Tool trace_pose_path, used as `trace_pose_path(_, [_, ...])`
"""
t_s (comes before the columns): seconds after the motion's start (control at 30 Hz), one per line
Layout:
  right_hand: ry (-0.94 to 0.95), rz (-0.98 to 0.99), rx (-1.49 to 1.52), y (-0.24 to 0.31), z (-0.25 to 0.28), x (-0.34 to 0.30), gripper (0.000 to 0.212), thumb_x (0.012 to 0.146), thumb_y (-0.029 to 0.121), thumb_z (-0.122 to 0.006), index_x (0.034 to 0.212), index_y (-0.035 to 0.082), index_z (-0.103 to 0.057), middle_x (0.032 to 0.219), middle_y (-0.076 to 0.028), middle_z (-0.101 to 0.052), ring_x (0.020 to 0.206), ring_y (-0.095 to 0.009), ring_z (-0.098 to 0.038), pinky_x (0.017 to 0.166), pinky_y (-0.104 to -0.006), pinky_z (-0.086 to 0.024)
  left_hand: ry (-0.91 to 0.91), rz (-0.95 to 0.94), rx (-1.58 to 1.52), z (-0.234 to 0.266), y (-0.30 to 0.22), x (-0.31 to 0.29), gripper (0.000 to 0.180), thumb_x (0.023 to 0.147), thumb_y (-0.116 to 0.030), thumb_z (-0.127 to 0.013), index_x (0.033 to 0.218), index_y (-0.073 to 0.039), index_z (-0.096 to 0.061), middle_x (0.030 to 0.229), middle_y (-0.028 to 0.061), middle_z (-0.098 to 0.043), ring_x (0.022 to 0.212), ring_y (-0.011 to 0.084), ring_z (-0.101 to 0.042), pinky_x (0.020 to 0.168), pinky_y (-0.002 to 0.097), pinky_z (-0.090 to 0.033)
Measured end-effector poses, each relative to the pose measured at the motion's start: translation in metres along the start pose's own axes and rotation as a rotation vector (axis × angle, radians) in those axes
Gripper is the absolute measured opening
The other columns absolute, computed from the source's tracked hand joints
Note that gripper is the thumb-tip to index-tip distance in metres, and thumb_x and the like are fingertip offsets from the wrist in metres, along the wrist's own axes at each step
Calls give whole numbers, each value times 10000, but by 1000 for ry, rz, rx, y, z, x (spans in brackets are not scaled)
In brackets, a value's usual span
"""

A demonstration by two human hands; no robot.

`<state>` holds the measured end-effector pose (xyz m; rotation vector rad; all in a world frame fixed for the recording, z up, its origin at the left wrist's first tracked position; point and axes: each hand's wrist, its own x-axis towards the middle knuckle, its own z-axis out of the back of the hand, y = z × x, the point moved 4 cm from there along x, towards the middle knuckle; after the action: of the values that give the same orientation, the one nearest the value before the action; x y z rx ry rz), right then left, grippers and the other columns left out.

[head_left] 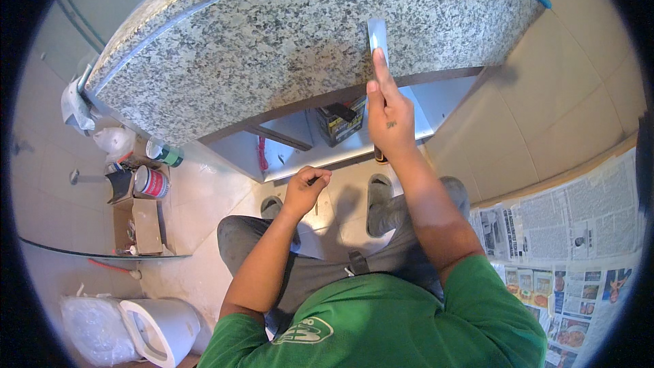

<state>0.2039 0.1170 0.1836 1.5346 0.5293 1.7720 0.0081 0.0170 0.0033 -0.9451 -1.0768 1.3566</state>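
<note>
My right hand [392,119] is wrapped round a putty knife [377,33], its index finger stretched along the metal blade. The blade points away from me over the speckled granite slab [293,41]; whether it touches the stone I cannot tell. Below the hand shows the dark end of the handle, and the palm side is hidden. In front of my left knee, my left hand [303,193] is closed with curled fingers, short of the slab's near edge. A small dark spot shows between its thumb and fingers, too small to name.
Under the slab an open cabinet [286,170] holds a dark box [339,123]. Tins [151,182] and a cardboard box [138,225] stand at left, beyond a glass edge [102,256] and a toilet [160,330]. Newspaper [565,211] covers a surface at right.
</note>
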Motion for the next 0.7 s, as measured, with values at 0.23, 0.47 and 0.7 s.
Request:
trace_pose_path(0.23, [17, -3, -54, 6, 3, 3, 540, 995, 63, -534, 1508, 194, -429, 738, -145, -578, 566, -205, -471, 587, -300, -450, -3, 68, -21, 2, 13, 1, 160, 876, -136, -723, 1000, -39, -753, 891, 57, -647, 872, 156, -605, 807, 279, -461])
trace_pose_path(0.47, [19, -27, -79, 10, 5, 9, 547, 990, 63, -538, 1509, 197, -429, 728, -155, -572, 552, -209, -459, 574, -303, -437, 5, 54, -13, 0, 13, -1, 160, 874, -134, -723, 997, -35, -752, 891, 60, -652, 872, 159, -607, 802, 281, -463])
trace_pose_path(0.7, [2, 46, -64, -4, 4, -10, 549, 990, 66, -540, 1510, 200, -428, 713, -160, -552, 544, -205, -448, 573, -304, -437, -6, 36, 34, 0, 9, 0, 144, 894, -108, -703, 987, -5, -742, 891, 38, -638, 811, 116, -585, 742, 254, -461])
